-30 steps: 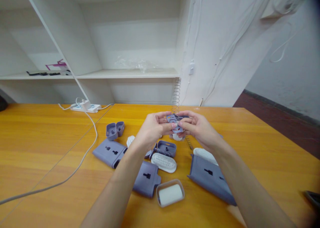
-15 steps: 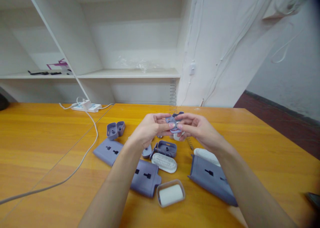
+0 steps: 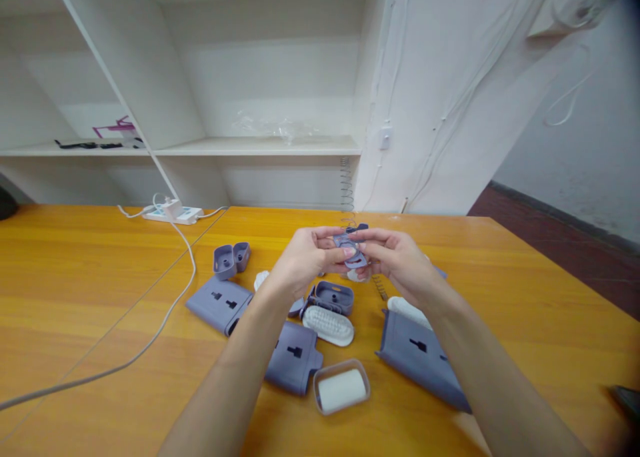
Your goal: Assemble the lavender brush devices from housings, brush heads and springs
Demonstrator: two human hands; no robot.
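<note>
Above the middle of the table, my left hand (image 3: 313,257) and my right hand (image 3: 393,253) both pinch a small purple-grey plastic part (image 3: 353,250) with a rounded raised middle. Its exact kind is too small to tell, and fingers cover its edges. Just below it lie an opened purple-grey case (image 3: 335,298) and a white bristled oval piece (image 3: 327,326). Purple-grey panels with black slots (image 3: 291,357) lie beneath my left forearm, and a similar panel (image 3: 423,357) is partly covered by my right forearm.
A clear tray (image 3: 341,387) with a white block stands at the front. Small purple-grey cups (image 3: 231,260) sit to the left. A cable (image 3: 170,310) crosses the left side from a power strip (image 3: 175,213). Behind the table stands a white shelf (image 3: 260,147); a wire coil (image 3: 347,187) hangs beside it.
The purple-grey part has shifted slightly right and turned a little between my fingers. My left forearm has moved slightly right, showing more of the left panel and a white piece beside it.
</note>
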